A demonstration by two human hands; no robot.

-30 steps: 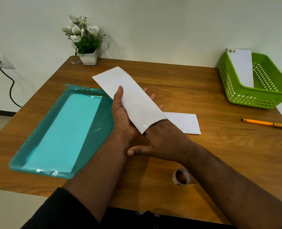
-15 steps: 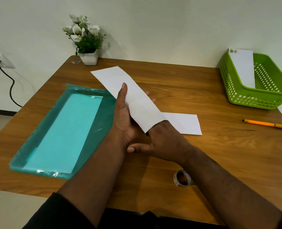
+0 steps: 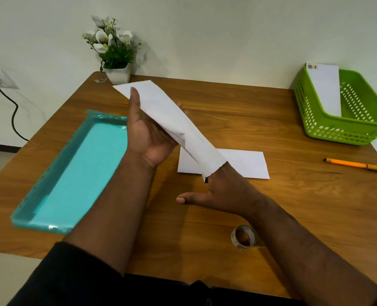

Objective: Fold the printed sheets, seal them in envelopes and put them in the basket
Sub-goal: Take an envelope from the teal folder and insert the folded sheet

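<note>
White envelope [image 3: 172,120] held above the table [image 3: 238,111], left hand [image 3: 145,133] cupping it underneath, thumb up along its edge. Right hand's [image 3: 225,191] fingers are inside its mouth, thumb splayed out. Best to widen gently, avoid tearing; folded sheet [image 3: 245,164] waits flat beneath. Basket [image 3: 342,131] far right.

An office-like desk corner: wooden table [image 3: 271,206], pen [image 3: 357,164], tape roll [image 3: 243,237], green basket [image 3: 342,131], potted flowers [image 3: 113,51].

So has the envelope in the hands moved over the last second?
Yes. The envelope has tilted up; its far corner now reaches nearer the flower pot, while the folded sheet stays put.
</note>
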